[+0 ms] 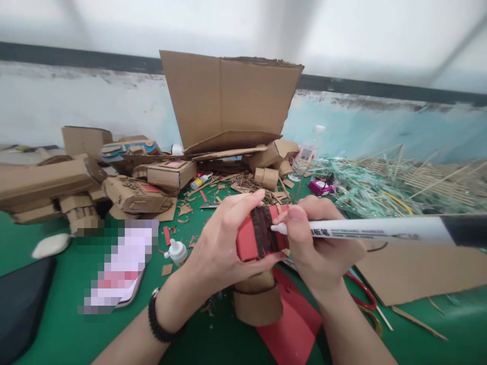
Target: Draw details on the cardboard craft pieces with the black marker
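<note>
My left hand (224, 243) grips a small red block (247, 241) with dark bands across it, thumb and fingers round its sides. In my right hand (317, 243) is a white whiteboard marker (353, 229) with a black end, pinched near its tip. The tip meets or nearly meets the block beside the dark band. Below the block a rounded brown cardboard piece (258, 304) shows; whether it is joined to the block is hidden. Red paper (291, 324) lies under it on the green table (201, 339).
Cardboard models (133, 195) stand at the left, near a phone (122, 268) and a white case (51, 245). A glue bottle (177, 252) is left of my hands. Behind are a large cardboard sheet (236, 99) and a plastic bottle (304, 154). Sticks (429, 177) and red-handled scissors (361, 289) lie right.
</note>
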Available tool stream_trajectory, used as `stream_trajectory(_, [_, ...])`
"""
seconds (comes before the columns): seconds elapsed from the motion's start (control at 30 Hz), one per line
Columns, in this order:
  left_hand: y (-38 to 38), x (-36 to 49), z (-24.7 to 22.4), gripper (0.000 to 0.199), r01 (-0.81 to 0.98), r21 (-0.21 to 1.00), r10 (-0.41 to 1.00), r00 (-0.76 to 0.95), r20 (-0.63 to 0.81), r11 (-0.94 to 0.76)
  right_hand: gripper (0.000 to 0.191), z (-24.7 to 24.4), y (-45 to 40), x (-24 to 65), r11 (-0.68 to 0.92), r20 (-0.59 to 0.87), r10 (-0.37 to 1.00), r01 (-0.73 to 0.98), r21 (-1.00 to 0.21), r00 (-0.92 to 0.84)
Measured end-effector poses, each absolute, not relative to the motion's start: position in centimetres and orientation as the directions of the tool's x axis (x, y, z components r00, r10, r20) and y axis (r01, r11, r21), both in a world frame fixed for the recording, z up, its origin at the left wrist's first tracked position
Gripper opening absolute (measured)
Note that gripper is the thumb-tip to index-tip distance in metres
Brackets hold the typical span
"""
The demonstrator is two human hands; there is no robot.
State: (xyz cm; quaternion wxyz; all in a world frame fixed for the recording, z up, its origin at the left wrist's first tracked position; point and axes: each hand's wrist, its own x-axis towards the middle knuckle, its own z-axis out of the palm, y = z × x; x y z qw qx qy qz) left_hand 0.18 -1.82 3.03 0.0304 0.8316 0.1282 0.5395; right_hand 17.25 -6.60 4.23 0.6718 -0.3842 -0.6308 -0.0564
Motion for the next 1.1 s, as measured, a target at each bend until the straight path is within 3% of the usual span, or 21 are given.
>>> stream_trajectory(0.33, [-1.1, -0.2, 2.5, 0.105, 0.169, 0.227, 0.276, 0.383, 0.882, -0.959, 0.023, 5.0, -6.4, 17.0, 0.736, 0.852, 0.454, 0.43, -0.523, 0.26])
stream_trajectory(0.43, [-0.7, -0.5, 2.1, 0.111, 0.124, 0.292, 0.317, 0.384, 0.867, -0.948, 0.011, 5.3, -6.2, 17.3, 0.734, 0.807, 0.492, 0.344, -0.586, 0.326])
stream_trajectory(0.53, [-0.2, -0.5, 1.6, 0.114, 0.089, 0.32, 0.329, 0.374, 0.867, -0.943, 0.019, 5.5, -6.1, 17.6, 0.688, 0.716, 0.604, 0.225, -0.69, 0.35])
stream_trajectory(0.77, [-0.2, -0.2, 0.8, 0.092, 0.121, 0.314, 0.337, 0.353, 0.873, -0.942, 0.038, 6.2, -6.2, 17.6, 0.522, 0.505, 0.765, 0.072, -0.85, 0.4])
stream_trajectory(1.1, [-0.3, -0.3, 0.4, 0.086, 0.14, 0.318, 0.347, 0.337, 0.875, -0.938, 0.033, 6.2, -6.3, 17.3, 0.502, 0.498, 0.778, 0.096, -0.859, 0.383])
